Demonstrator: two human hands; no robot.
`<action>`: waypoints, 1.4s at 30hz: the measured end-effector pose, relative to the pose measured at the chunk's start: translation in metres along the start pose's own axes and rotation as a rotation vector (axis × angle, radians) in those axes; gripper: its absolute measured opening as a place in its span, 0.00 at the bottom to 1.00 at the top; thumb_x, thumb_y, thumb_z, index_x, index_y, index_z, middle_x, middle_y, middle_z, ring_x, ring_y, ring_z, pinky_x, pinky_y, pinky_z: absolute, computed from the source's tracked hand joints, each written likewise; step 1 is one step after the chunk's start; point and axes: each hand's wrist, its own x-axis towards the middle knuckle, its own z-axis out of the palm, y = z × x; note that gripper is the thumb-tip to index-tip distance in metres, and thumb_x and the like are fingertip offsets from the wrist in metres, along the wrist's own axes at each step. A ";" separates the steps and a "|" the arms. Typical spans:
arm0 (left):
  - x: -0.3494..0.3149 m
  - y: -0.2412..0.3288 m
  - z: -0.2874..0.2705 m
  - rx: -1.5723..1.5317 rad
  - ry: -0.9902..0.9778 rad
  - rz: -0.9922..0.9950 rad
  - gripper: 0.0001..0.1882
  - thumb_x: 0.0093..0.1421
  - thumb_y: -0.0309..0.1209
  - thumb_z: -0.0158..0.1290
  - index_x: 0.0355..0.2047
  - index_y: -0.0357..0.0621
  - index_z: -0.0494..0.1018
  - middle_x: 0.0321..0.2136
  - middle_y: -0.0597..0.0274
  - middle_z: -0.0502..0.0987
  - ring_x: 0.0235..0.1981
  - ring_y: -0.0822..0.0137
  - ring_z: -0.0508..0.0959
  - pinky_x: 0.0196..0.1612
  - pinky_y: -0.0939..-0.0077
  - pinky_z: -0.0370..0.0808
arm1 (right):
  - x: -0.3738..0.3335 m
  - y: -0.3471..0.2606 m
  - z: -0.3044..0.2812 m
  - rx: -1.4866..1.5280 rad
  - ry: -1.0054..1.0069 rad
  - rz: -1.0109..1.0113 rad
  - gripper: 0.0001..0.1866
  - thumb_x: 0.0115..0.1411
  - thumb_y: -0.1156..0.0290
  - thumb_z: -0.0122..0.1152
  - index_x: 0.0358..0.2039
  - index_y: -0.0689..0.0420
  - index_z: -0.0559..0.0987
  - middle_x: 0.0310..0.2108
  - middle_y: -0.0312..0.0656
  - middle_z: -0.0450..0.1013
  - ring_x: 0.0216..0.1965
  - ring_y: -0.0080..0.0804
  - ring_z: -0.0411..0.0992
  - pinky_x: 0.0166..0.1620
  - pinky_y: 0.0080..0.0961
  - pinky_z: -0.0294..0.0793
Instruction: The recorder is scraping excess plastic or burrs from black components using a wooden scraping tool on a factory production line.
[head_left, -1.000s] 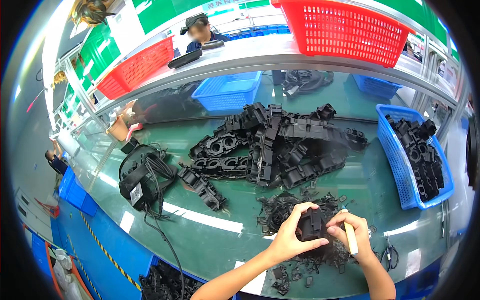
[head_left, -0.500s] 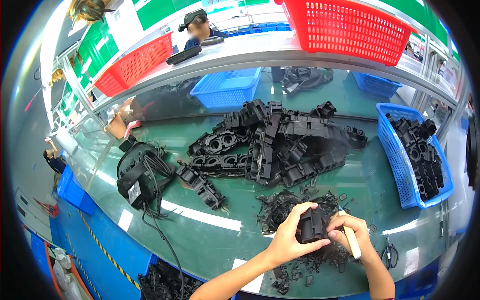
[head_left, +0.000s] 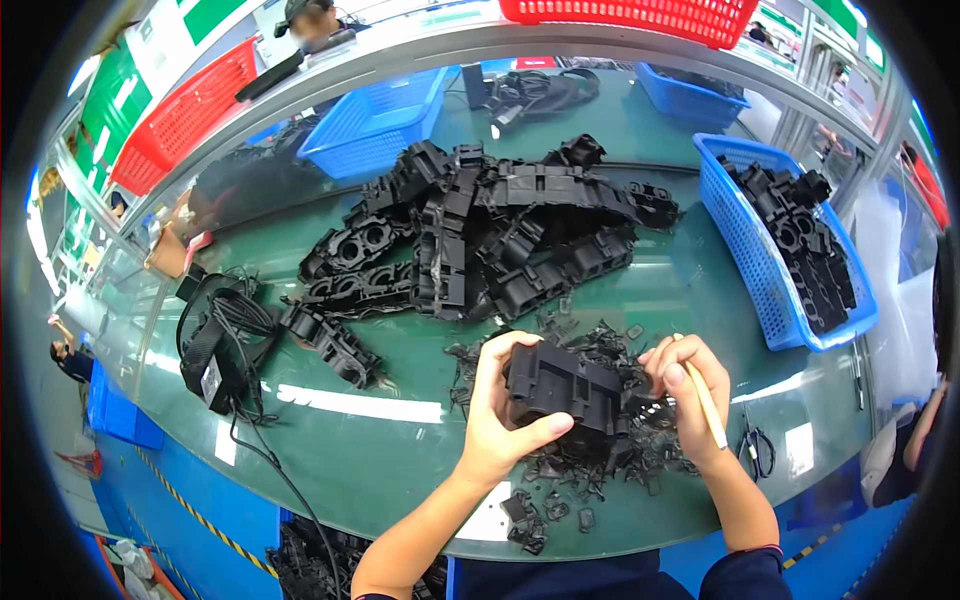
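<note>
My left hand (head_left: 492, 430) grips a black moulded plastic part (head_left: 568, 388) above the table, fingers behind it and thumb along its lower edge. To the right, my right hand (head_left: 694, 415) is closed around a slim tool with a pale yellow handle (head_left: 708, 408); its working tip is hidden. A gap separates the right hand from the part. Beneath both hands lies a heap of black plastic scraps (head_left: 640, 440). Beyond it stands a pile of similar black moulded parts (head_left: 450, 235), with a single part (head_left: 330, 343) lying left of the pile.
A blue basket (head_left: 740, 245) of black parts stands at the right, near wire cutters (head_left: 760, 452). A black device with cables (head_left: 225, 335) sits at the left. Another blue basket (head_left: 375, 120) is at the back, below a shelf with red baskets (head_left: 630, 18). A person (head_left: 310, 22) is beyond.
The black part has been turned, showing a longer side. My right hand, still holding the tool, has moved away from it. The whole view has shifted, so the table appears further left and higher.
</note>
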 end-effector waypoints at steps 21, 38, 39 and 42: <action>0.001 -0.011 0.000 0.183 -0.018 0.199 0.38 0.42 0.25 0.63 0.51 0.42 0.54 0.44 0.55 0.65 0.46 0.65 0.68 0.50 0.70 0.66 | -0.005 -0.005 0.007 -0.120 -0.053 0.166 0.06 0.54 0.74 0.61 0.31 0.60 0.74 0.27 0.38 0.71 0.29 0.28 0.68 0.35 0.22 0.67; 0.006 0.002 -0.001 -0.315 0.129 -0.086 0.44 0.35 0.31 0.57 0.56 0.48 0.52 0.43 0.50 0.67 0.48 0.58 0.68 0.55 0.65 0.64 | -0.007 -0.016 0.009 -0.292 -0.059 -0.171 0.13 0.45 0.80 0.67 0.34 0.61 0.77 0.21 0.36 0.68 0.20 0.21 0.62 0.24 0.17 0.62; 0.005 0.003 0.001 -0.277 0.141 -0.083 0.44 0.35 0.32 0.57 0.56 0.49 0.53 0.43 0.50 0.67 0.47 0.58 0.68 0.55 0.64 0.64 | -0.007 -0.018 0.011 -0.270 -0.101 -0.112 0.13 0.46 0.80 0.66 0.35 0.62 0.77 0.22 0.35 0.68 0.21 0.20 0.62 0.25 0.17 0.63; 0.005 0.000 0.003 -0.171 0.133 -0.049 0.44 0.35 0.33 0.58 0.55 0.49 0.52 0.43 0.50 0.66 0.46 0.59 0.69 0.53 0.65 0.64 | -0.012 -0.014 0.017 -0.077 -0.103 0.082 0.11 0.49 0.80 0.65 0.35 0.63 0.77 0.24 0.35 0.69 0.24 0.18 0.64 0.29 0.16 0.65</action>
